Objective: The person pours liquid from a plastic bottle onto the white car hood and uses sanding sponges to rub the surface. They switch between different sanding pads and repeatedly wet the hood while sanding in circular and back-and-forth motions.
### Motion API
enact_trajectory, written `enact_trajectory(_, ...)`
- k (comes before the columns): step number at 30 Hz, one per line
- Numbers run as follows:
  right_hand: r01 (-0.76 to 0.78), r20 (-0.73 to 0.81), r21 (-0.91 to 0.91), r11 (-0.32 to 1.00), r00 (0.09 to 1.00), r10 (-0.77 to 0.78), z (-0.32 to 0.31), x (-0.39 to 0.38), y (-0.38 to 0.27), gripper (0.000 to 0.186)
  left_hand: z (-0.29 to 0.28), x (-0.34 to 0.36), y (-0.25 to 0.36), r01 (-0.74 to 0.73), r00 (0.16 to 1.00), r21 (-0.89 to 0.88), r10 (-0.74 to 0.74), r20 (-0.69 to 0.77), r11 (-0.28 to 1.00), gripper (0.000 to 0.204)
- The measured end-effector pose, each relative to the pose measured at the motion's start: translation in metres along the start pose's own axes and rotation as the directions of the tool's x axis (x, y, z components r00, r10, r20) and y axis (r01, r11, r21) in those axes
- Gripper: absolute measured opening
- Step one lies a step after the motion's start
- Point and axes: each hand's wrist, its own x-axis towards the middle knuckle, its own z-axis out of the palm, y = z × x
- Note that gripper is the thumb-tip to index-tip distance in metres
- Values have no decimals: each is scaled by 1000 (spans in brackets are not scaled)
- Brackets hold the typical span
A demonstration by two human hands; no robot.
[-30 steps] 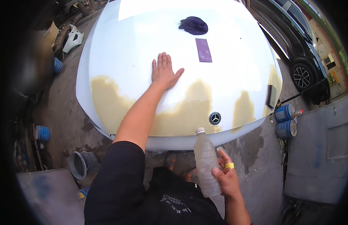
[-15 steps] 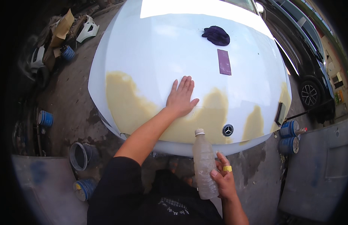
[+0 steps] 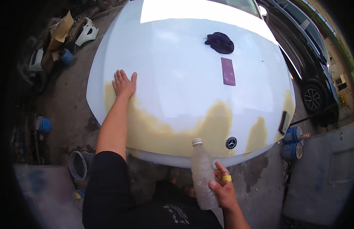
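My left hand [image 3: 124, 84] lies flat on the white car hood [image 3: 173, 72], fingers stretched out, at the upper edge of a yellowish patch [image 3: 146, 129] on its left side. In my right hand [image 3: 223, 191] is a cloudy plastic bottle [image 3: 203, 175] with a white cap, held nearly upright in front of the hood's near edge. Yellow tape wraps one finger of that hand. Farther up the hood rest a bunched dark purple cloth [image 3: 220, 42] and a flat purple sandpaper sheet [image 3: 228, 71]. A round emblem [image 3: 231, 142] sits near the front edge.
A dark narrow block [image 3: 284, 122] stands at the hood's right edge. Blue cans [image 3: 292, 134] are on the floor at right, another blue can [image 3: 44, 124] at left. A grey bucket [image 3: 78, 165] stands at lower left. A dark car [image 3: 312, 76] is parked at right.
My left hand has slid left and slightly farther across the hood, from the middle to the left patch. The bottle in my right hand has shifted slightly left and down.
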Motion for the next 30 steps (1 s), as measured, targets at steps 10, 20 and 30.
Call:
enact_trajectory(10, -45, 13, 93, 995, 999, 44, 13, 14, 16, 83, -16, -172, 82, -536, 831, -35, 534, 155, 844, 88)
enact_trajectory(20, -61, 44, -4, 998, 997, 61, 25, 20, -3, 79, -21, 5, 31, -125, 990, 2, 125, 67, 992, 87)
enact_trajectory(30, -126, 299, -58, 990, 944, 137, 67, 51, 0, 78, 20, -137, -127, -122, 985, -168, 97, -145, 978, 82)
